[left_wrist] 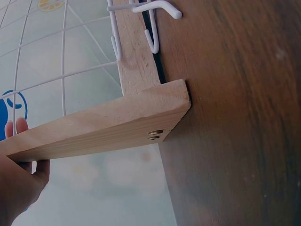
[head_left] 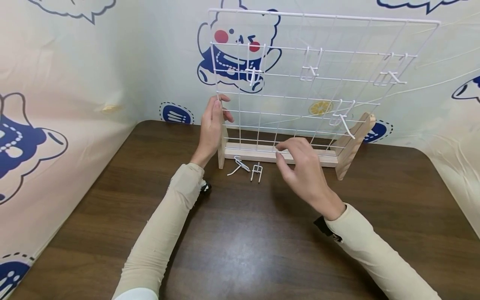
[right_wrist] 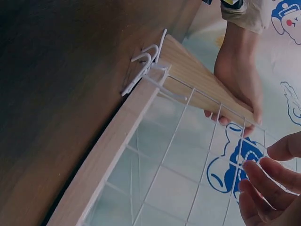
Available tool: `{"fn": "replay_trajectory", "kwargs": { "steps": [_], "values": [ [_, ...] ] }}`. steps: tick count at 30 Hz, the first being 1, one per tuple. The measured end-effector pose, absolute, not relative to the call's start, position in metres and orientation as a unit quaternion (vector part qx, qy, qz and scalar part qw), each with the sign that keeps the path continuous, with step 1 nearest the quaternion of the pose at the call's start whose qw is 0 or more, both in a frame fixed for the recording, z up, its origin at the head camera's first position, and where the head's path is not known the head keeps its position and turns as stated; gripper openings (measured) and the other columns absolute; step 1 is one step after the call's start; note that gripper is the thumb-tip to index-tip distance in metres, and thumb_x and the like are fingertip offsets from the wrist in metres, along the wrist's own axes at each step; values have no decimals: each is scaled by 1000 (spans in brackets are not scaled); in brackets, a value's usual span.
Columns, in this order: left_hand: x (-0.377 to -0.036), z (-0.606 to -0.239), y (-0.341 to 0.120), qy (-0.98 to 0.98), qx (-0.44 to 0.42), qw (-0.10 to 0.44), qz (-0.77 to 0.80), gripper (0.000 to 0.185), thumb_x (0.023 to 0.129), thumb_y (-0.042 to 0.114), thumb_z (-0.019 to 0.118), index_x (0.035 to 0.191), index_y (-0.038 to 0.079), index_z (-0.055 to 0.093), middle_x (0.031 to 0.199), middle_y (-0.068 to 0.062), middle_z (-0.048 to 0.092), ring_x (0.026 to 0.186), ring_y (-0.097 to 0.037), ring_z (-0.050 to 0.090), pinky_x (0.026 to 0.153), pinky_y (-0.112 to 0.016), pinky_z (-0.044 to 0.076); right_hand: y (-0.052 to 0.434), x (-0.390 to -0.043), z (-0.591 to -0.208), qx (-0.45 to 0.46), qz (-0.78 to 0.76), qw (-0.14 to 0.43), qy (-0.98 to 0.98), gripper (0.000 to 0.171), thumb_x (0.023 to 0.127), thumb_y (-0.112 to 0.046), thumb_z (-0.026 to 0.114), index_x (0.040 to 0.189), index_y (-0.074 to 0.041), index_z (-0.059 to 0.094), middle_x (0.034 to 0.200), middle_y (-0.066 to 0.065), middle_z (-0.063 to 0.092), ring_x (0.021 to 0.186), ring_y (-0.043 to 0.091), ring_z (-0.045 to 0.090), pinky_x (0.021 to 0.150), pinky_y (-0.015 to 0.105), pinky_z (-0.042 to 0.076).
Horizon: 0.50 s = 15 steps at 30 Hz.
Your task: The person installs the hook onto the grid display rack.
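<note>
A white wire grid rack point(head_left: 277, 97) stands tilted in a wooden base point(head_left: 258, 156). My left hand point(head_left: 211, 127) holds the rack's left wooden side panel point(left_wrist: 99, 125), its fingers on both sides of the wood in the left wrist view. My right hand point(head_left: 303, 171) hovers before the lower grid, fingers loosely bent with nothing seen between them; the right wrist view shows its fingertips point(right_wrist: 263, 162) near the wires. On the table in front of the base lie two loose white hooks, a left hook point(head_left: 238, 164) and a right hook point(head_left: 256, 171).
Several white hooks hang on the grid, among them an upper middle hook point(head_left: 310, 68) and a lower right hook point(head_left: 342, 118). The right wooden side panel point(head_left: 354, 146) stands on the brown table point(head_left: 240, 241). Behind is a printed curtain point(head_left: 150, 62).
</note>
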<state>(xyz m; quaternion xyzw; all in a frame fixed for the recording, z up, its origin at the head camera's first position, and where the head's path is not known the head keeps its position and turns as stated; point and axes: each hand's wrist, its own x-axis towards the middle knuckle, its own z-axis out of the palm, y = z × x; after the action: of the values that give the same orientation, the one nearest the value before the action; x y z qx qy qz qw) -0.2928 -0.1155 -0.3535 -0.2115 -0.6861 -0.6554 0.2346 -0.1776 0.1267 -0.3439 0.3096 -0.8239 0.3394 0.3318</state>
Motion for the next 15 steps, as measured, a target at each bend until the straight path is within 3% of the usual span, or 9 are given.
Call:
{"fn": "replay_trajectory", "kwargs": {
  "steps": [8, 15],
  "values": [
    [-295, -356, -116, -687, -213, 246, -650, 35, 110, 30, 31, 119, 6, 55, 78, -24, 58, 75, -31, 60, 81, -43, 45, 117, -179, -345, 313, 339, 296, -836, 14, 90, -2, 64, 103, 2, 68, 98, 12, 71, 88, 25, 67, 79, 39, 53],
    [-296, -356, -115, -685, -206, 241, -656, 35, 110, 23, 30, 120, 0, 54, 79, -32, 57, 77, -39, 58, 78, -38, 45, 109, -187, -350, 290, 413, 171, -846, 20, 92, -2, 64, 112, 1, 67, 107, 15, 70, 83, 23, 69, 74, 37, 57]
  ]
}}
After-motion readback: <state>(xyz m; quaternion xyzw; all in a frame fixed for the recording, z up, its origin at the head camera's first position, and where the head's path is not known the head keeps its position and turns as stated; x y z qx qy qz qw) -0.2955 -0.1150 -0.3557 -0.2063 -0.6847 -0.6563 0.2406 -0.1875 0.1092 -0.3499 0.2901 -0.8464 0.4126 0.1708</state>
